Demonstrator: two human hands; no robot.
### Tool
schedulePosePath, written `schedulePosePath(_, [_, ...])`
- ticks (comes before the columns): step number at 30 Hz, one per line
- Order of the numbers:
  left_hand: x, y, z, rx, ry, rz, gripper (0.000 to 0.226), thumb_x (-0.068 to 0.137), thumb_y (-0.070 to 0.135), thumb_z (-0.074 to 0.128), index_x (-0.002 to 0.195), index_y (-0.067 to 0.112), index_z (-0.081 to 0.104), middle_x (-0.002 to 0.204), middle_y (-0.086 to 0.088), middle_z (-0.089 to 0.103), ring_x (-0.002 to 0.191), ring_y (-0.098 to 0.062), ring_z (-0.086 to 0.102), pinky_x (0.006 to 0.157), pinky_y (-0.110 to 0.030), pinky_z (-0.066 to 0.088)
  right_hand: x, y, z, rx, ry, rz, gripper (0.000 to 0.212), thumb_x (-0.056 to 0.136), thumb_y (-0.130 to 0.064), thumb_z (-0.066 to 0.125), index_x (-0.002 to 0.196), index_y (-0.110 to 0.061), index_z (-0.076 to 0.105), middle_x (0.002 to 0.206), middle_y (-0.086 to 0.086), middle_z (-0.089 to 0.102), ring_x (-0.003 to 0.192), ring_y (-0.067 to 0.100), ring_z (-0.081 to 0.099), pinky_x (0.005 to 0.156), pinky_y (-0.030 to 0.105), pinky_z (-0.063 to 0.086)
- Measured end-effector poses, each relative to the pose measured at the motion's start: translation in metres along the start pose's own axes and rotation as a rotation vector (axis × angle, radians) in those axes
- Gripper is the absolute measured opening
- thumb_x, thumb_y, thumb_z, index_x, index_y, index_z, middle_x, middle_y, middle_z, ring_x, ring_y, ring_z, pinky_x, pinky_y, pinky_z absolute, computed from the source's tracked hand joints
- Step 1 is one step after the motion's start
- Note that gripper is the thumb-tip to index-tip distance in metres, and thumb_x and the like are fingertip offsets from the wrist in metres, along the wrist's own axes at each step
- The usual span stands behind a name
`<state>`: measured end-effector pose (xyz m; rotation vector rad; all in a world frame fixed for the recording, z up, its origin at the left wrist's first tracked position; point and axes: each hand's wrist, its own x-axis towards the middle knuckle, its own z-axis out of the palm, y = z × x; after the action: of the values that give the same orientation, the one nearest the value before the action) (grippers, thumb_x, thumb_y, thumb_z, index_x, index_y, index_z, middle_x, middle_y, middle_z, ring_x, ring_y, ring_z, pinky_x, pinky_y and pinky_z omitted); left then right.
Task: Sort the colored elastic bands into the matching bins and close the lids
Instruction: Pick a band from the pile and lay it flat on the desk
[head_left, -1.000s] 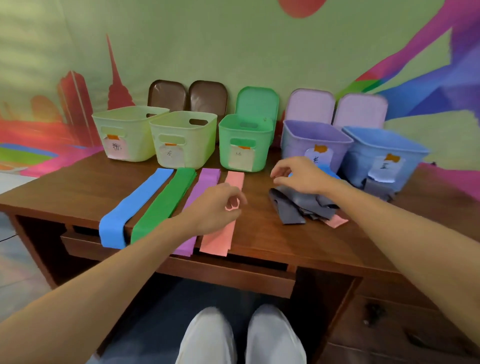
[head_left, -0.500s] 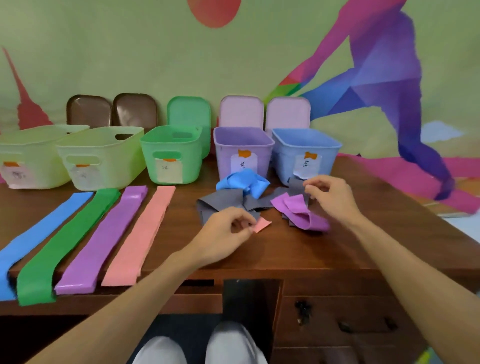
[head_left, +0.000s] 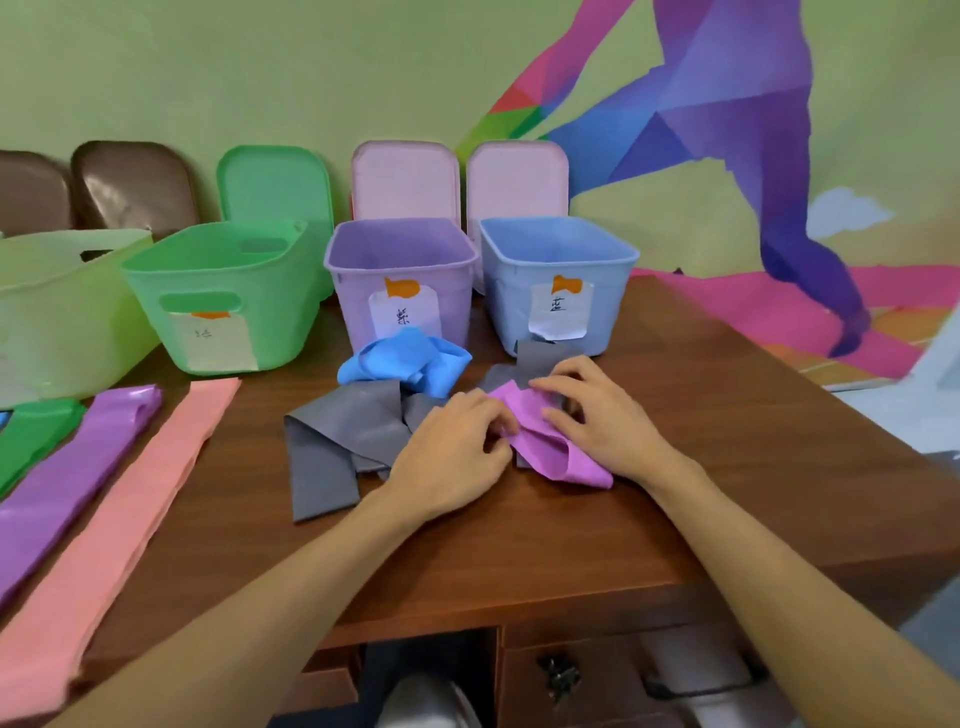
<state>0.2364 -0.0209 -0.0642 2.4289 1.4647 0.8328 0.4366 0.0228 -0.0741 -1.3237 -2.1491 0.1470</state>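
A crumpled purple band (head_left: 540, 441) lies on the desk in front of the purple bin (head_left: 400, 249) and the blue bin (head_left: 561, 249). My left hand (head_left: 452, 457) pinches its left edge with curled fingers. My right hand (head_left: 597, 415) rests on its right side, fingers bent over it. A grey band (head_left: 343, 436) lies folded to the left, partly under my left hand. Behind it sits a bunched blue band (head_left: 410, 364). The green bin (head_left: 218, 291) stands further left. All bins are open, with their lids (head_left: 405, 182) leaning on the wall.
Flat bands lie side by side at the left: pink (head_left: 130, 493), purple (head_left: 67, 483), green (head_left: 31, 441). A pale yellow-green bin (head_left: 57, 306) stands at far left, brown lids (head_left: 130, 182) behind it. The desk edge (head_left: 519, 603) runs near me, a drawer below.
The view has shifted right and closer to the pile. Both hands have come together onto the purple band; my left hand moved up from the desk front to its left edge.
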Motion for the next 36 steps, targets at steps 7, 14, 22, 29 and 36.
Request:
schedulePosePath(7, [-0.004,-0.004,0.003,0.087,-0.008,0.061,0.022,0.083,0.024,0.052,0.104,0.025,0.06,0.105,0.009,0.054,0.102,-0.011,0.051,0.09,-0.037,0.043,0.003,0.004,-0.001,0.177,0.055,0.042,0.011,0.082,-0.014,0.071,0.091,-0.019,0.067,0.103,-0.004,0.05,0.084,0.018,0.058,0.078,0.021,0.047])
schedulePosePath(14, [-0.003,-0.002,0.003,0.123,-0.017,0.069,0.027,0.089,0.035,0.049,0.114,0.031,0.057,0.108,0.014,0.051,0.105,-0.006,0.049,0.093,-0.028,0.037,0.003,0.008,-0.007,0.676,0.438,0.334,0.023,0.09,-0.003,0.057,0.079,-0.023,0.056,0.072,-0.003,0.06,0.051,0.001,0.051,0.052,0.013,0.04])
schedulePosePath(22, [-0.01,0.007,-0.003,0.168,-0.065,0.207,0.053,0.084,0.069,0.023,0.118,0.046,0.057,0.113,0.017,0.04,0.112,-0.002,0.031,0.1,-0.024,0.01,-0.001,0.011,-0.015,0.823,0.64,0.56,0.024,0.092,-0.002,0.05,0.093,-0.018,0.067,0.068,-0.004,0.06,0.053,0.005,0.047,0.051,0.019,0.039])
schedulePosePath(29, [0.01,0.029,0.002,0.191,-0.019,0.269,0.018,0.089,0.044,0.058,0.097,0.03,0.066,0.105,0.012,0.057,0.109,-0.01,0.041,0.093,-0.03,0.019,0.001,0.015,-0.016,0.902,0.669,0.65,0.024,0.092,-0.003,0.05,0.087,-0.019,0.067,0.063,-0.001,0.059,0.047,0.006,0.048,0.05,0.024,0.041])
schedulePosePath(36, [0.049,0.052,-0.025,-0.28,0.156,-0.001,0.022,0.091,0.034,0.058,0.093,0.013,0.063,0.091,-0.005,0.069,0.087,-0.025,0.062,0.08,-0.04,0.051,0.003,0.023,-0.011,0.894,0.74,0.648,0.017,0.092,-0.004,0.052,0.093,-0.015,0.065,0.061,0.002,0.059,0.042,0.002,0.051,0.046,0.018,0.042])
